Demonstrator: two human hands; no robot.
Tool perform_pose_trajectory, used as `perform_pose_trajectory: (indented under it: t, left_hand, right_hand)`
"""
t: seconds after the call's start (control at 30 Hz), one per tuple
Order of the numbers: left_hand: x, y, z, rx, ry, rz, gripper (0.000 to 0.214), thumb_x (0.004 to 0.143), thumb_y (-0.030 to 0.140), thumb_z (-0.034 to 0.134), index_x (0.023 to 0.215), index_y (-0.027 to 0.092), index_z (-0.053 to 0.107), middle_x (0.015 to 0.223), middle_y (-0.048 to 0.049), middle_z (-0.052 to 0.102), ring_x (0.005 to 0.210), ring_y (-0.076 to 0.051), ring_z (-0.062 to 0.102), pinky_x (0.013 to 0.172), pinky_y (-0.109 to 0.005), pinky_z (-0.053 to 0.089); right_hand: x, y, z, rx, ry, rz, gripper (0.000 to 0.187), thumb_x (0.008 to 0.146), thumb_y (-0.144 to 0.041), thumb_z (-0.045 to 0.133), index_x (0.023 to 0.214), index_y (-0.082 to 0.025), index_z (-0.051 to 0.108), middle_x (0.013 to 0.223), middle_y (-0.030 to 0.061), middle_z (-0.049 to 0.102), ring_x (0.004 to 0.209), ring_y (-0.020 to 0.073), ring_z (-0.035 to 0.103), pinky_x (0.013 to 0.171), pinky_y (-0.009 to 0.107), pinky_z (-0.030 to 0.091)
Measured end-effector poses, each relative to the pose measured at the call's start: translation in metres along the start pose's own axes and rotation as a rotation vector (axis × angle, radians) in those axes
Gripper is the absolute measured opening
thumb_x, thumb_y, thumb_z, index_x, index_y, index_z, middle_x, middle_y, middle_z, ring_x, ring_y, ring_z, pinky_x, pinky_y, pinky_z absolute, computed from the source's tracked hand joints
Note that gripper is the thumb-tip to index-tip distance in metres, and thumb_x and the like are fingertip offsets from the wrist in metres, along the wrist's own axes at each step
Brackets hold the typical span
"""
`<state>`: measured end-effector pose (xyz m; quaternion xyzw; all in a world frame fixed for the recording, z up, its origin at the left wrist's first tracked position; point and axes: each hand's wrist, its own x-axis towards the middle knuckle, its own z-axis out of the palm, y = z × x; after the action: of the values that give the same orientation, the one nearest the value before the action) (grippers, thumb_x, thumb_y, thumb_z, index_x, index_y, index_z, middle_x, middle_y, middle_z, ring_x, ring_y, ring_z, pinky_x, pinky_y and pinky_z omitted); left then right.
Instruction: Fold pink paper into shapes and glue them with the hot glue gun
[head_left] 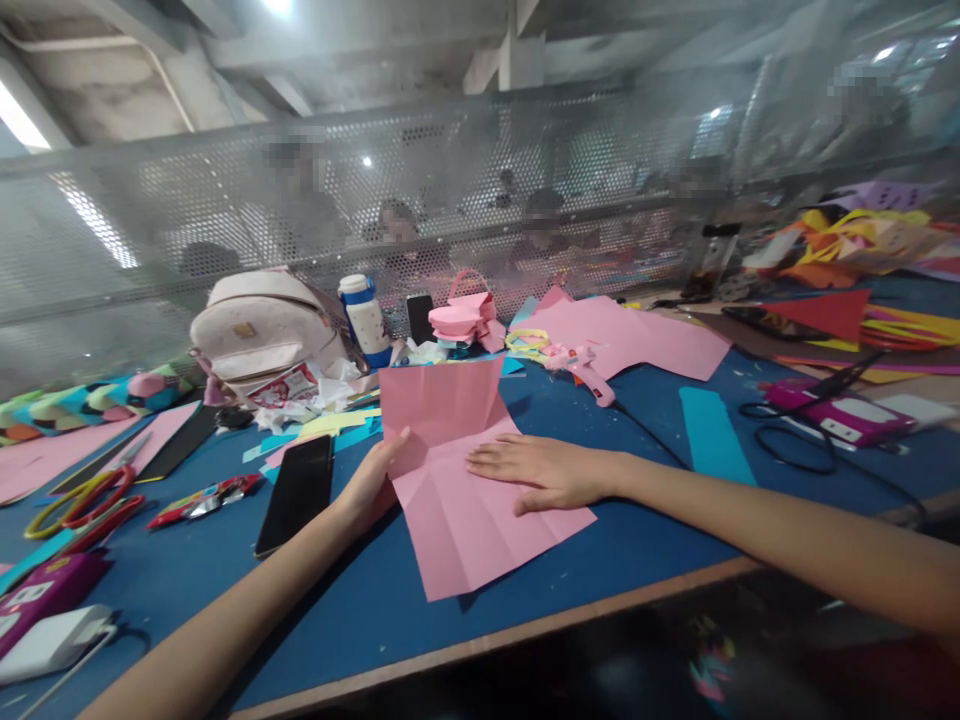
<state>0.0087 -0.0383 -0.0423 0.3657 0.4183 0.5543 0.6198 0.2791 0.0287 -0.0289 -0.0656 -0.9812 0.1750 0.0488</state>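
Observation:
A pink sheet of paper with several crease lines lies on the blue table in front of me, its far part bent upward. My left hand grips the sheet's left edge near the bend, thumb on the near face and the other fingers hidden behind. Flat on the paper's lower part rests my right hand, fingers stretched out and pointing left. A black phone lies just left of my left hand. Beyond the paper, to the right, is a pink glue gun with a black cord.
Scissors, a red snack wrapper and a purple power strip lie left. A pale backpack and a bottle stand at the back. Right are a blue strip and another purple power strip. A perforated metal screen closes the far side.

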Motion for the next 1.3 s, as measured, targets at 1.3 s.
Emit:
perform_pose_trajectory:
  t: [1.3]
  left_hand:
    - [0.014,0.005,-0.025,0.731,0.089,0.317,0.032,0.070,0.044,0.067,0.058,0.015,0.060,0.048,0.0031,0.053,0.043,-0.010,0.045,0.041,-0.020,0.029]
  right_hand:
    - [-0.007,0.042,-0.002,0.282,0.745,0.401,0.029,0.087,-0.043,0.058,0.104,-0.020,0.062,0.105,0.0095,0.066,0.095,0.0234,0.064,0.080,0.037,0.053]
